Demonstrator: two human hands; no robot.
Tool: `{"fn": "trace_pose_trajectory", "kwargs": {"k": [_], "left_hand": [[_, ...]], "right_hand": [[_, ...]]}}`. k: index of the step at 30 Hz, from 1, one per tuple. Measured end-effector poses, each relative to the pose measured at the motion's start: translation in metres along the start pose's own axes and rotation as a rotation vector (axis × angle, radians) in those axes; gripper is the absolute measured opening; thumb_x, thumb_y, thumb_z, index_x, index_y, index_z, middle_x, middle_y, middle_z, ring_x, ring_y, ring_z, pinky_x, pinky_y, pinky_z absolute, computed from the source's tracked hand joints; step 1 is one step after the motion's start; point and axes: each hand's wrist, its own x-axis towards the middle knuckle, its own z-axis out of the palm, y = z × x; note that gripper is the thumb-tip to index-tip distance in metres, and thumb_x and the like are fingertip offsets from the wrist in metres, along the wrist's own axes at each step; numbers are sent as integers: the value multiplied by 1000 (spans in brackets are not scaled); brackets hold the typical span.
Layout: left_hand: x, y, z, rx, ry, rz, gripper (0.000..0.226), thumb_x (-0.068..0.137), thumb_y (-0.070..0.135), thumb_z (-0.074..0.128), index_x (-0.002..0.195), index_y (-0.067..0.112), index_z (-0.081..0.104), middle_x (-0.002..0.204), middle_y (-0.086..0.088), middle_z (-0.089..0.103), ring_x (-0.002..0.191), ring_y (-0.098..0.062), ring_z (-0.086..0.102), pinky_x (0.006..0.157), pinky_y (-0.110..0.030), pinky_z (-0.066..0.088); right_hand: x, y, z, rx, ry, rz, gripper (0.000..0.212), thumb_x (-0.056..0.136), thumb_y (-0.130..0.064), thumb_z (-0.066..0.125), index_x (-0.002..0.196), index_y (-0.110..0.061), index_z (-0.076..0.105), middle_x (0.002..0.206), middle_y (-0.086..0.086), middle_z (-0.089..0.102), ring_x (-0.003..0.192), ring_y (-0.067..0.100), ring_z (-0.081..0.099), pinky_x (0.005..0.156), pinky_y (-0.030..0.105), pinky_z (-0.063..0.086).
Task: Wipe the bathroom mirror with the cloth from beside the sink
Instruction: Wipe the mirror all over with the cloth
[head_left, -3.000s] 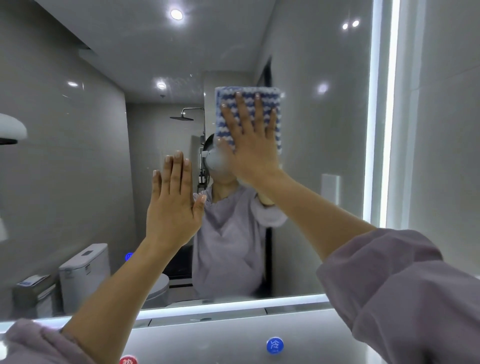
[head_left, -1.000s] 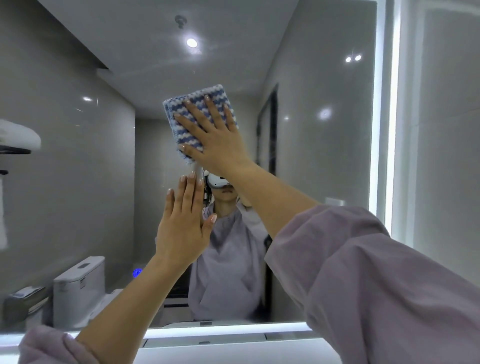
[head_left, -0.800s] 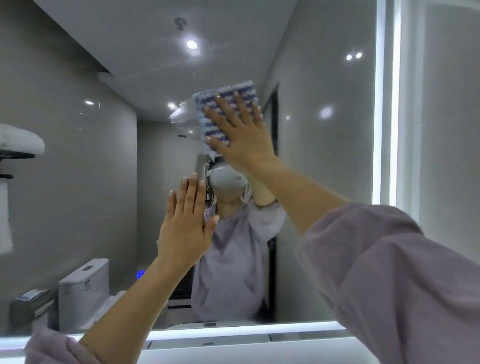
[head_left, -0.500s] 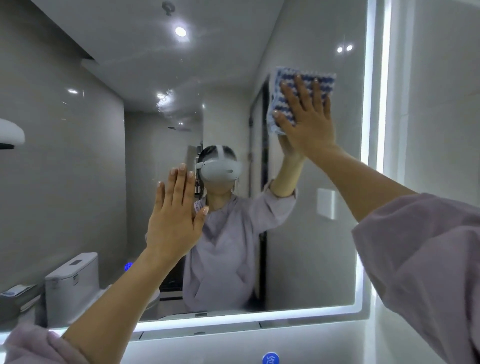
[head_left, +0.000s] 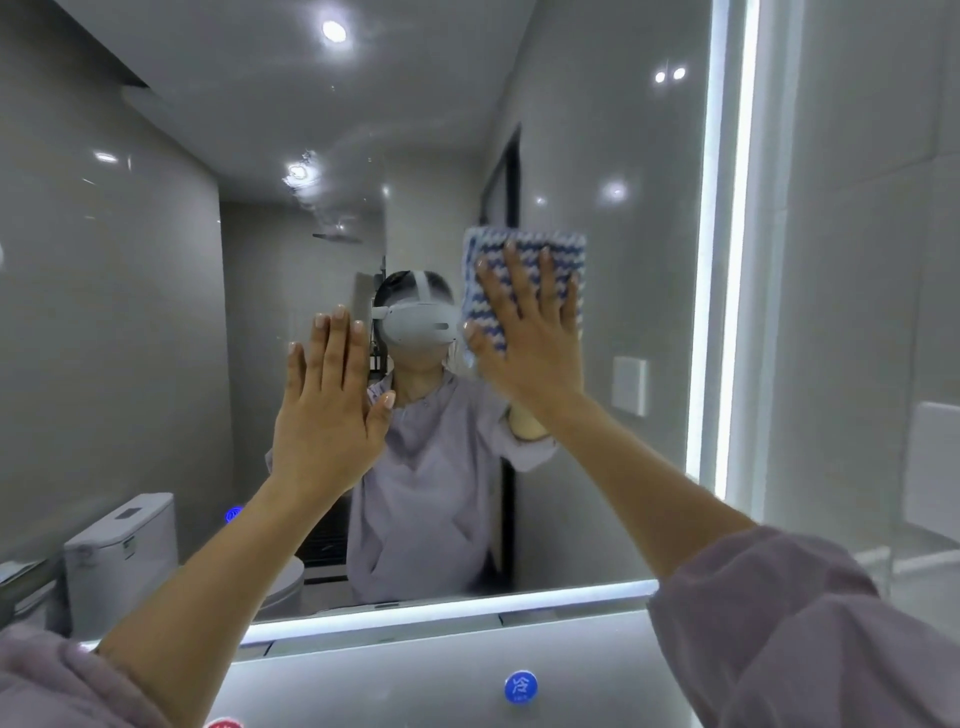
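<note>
The bathroom mirror (head_left: 623, 291) fills the wall ahead, with lit strips along its right and lower edges. A blue and white woven cloth (head_left: 563, 249) lies flat against the glass right of centre. My right hand (head_left: 530, 332) presses it there with straight, spread fingers. My left hand (head_left: 327, 410) rests flat on the glass to the left, fingers straight and together, holding nothing. A patch of smears (head_left: 306, 182) shows on the glass at the upper left of centre.
Below the mirror runs a pale ledge (head_left: 441, 670) with a round blue cold-water mark (head_left: 520, 687) and a red mark (head_left: 223, 723) at the bottom edge. The grey tiled side wall (head_left: 872, 312) stands close on the right. The mirror reflects a toilet (head_left: 119, 540).
My right hand slid the cloth from upper centre to the upper right of the mirror, then down and left to mid-height. My left hand stayed flat on the glass.
</note>
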Motion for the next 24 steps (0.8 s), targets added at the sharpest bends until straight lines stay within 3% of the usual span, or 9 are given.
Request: {"fn": "trace_pose_trajectory", "kwargs": {"k": [3,8,20,24], "left_hand": [[0,0,-2,-9,-10,-1,75,92,51,12,149,6,-7,158,-12,-14,146,-26,-14,120,-43,-6],[0,0,-3,10,-27,-14,76,91,52,9,149,7,-11,157,-12,-17,146,-26,-16,119,-42,-9],[0,-2,-2,8,-24,-4,75,93,51,15,149,8,-11,158,-12,-15,147,-26,-13,119,-42,-8],[0,0,-8,18,-59,-25,76,92,53,12,148,9,-14,157,-10,-19,146,-24,-17,119,-39,-12]], "right_hand": [[-44,-15,15,17,-7,-36,71,95,-64,22,154,-26,10,162,5,3,147,30,-9,118,49,-10],[-97,-31,30,33,10,-59,71,94,-64,29,152,-22,24,160,7,16,147,34,6,119,52,4],[-100,-35,26,47,-40,-25,68,95,-62,28,151,-22,27,159,5,17,147,31,6,119,51,8],[-98,-38,21,36,-16,-2,60,97,-52,35,148,-20,32,156,6,28,144,33,19,116,52,21]]}}
